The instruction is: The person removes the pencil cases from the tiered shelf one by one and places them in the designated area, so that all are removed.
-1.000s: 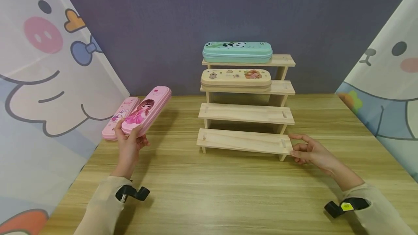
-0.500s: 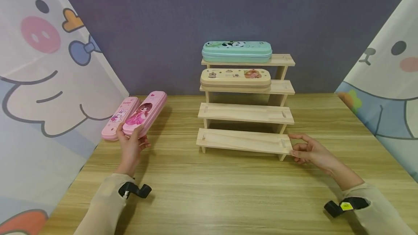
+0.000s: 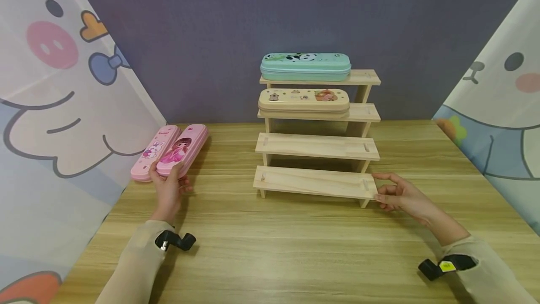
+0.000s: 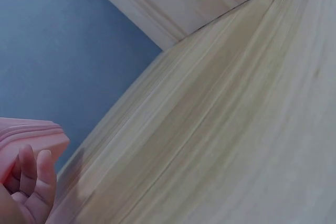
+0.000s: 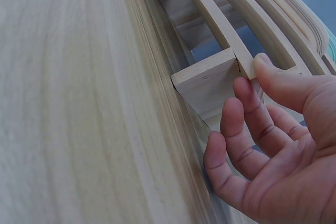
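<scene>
One doll-print case, pinched at its near end by the left hand, runs lengthwise forward and slightly rightward from it, beside a rabbit-print case; well apart, the right hand pinches a stepped stand's lowest shelf.

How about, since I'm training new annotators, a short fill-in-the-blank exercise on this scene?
1. The left hand holds the girl case, whose main colour is ____.
2. On the rack, counting from the top, the cream case lies on step number ____.
3. The right hand grips the rack, which has ____ steps in all.
4. The animal pictured on the top case is a ____.

Missing words: pink; two; four; panda.
</scene>
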Action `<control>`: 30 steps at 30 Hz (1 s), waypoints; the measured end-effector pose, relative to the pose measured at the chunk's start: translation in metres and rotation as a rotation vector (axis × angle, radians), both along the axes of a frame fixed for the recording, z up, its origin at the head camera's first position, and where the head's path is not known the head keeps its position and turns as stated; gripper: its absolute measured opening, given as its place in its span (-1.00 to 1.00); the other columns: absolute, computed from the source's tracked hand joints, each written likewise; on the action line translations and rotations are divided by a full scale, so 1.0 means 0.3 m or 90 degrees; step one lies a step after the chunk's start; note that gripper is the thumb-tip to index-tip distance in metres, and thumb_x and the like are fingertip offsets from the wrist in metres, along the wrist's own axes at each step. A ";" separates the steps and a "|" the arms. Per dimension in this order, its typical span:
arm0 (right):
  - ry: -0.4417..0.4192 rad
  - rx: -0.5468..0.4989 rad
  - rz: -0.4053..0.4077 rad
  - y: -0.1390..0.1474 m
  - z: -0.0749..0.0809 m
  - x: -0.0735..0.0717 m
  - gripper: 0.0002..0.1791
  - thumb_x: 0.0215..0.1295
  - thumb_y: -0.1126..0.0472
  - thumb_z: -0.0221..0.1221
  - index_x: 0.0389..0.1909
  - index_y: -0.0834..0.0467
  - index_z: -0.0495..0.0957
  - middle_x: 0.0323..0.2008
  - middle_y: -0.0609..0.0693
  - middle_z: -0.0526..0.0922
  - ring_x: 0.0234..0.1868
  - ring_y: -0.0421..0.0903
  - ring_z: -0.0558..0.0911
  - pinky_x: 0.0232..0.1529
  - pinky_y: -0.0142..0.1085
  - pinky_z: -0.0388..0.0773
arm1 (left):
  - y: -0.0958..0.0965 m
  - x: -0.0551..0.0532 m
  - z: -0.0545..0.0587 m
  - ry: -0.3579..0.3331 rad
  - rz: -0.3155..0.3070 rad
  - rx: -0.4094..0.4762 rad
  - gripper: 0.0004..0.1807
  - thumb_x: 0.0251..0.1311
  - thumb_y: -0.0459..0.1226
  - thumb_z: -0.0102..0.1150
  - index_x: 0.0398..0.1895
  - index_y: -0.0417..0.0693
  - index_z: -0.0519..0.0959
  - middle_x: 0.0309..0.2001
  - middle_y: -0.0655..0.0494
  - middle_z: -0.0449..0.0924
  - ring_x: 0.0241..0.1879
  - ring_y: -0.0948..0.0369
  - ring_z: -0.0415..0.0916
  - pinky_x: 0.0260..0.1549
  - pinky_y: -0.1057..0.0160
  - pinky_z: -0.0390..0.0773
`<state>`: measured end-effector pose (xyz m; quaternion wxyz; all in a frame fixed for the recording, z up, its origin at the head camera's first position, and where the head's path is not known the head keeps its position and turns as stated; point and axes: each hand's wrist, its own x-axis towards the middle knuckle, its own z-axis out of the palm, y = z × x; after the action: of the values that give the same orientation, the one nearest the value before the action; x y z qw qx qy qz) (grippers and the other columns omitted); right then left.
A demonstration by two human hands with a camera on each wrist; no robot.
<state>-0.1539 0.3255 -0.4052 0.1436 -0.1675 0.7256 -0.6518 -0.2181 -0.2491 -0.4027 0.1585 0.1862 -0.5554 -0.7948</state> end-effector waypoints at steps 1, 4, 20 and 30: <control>0.000 0.000 0.000 0.000 0.000 0.000 -0.43 0.42 0.46 0.09 0.24 -0.22 0.36 -0.27 -0.06 0.66 -0.39 -0.16 0.62 -0.39 -0.32 0.65 | -0.003 -0.001 -0.002 -0.003 0.002 -0.002 -0.20 0.34 -0.28 0.22 0.38 0.34 -0.10 -0.57 0.13 0.46 -0.74 0.24 0.46 -0.80 0.29 0.58; 0.000 0.003 -0.003 0.000 0.002 0.000 -0.43 0.42 0.45 0.09 0.26 -0.20 0.35 -0.26 -0.06 0.66 -0.38 -0.16 0.62 -0.38 -0.31 0.66 | -0.012 -0.007 -0.009 -0.022 0.006 -0.012 -0.20 0.33 -0.26 0.23 0.38 0.33 -0.10 -0.59 0.13 0.49 -0.74 0.24 0.47 -0.81 0.29 0.57; -0.003 0.015 -0.004 0.002 0.002 0.001 -0.44 0.43 0.44 0.09 0.25 -0.22 0.35 -0.27 -0.07 0.66 -0.39 -0.16 0.62 -0.38 -0.31 0.66 | -0.081 -0.002 -0.007 -0.164 -0.097 -0.079 -0.06 0.41 -0.05 0.12 0.51 0.43 -0.39 -0.49 0.23 0.63 -0.76 0.25 0.52 -0.76 0.27 0.61; 0.002 0.006 0.000 0.002 0.001 0.001 -0.43 0.43 0.45 0.08 0.27 -0.20 0.35 -0.27 -0.06 0.66 -0.39 -0.16 0.62 -0.39 -0.31 0.65 | -0.130 0.011 -0.005 -0.194 -0.194 -0.111 -0.10 0.47 -0.03 0.00 0.47 0.35 -0.49 -0.49 0.26 0.67 -0.70 0.23 0.59 -0.70 0.25 0.65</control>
<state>-0.1537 0.3260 -0.4050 0.1434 -0.1676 0.7287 -0.6483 -0.2148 -0.2880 -0.4042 -0.0335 0.2036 -0.6609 -0.7215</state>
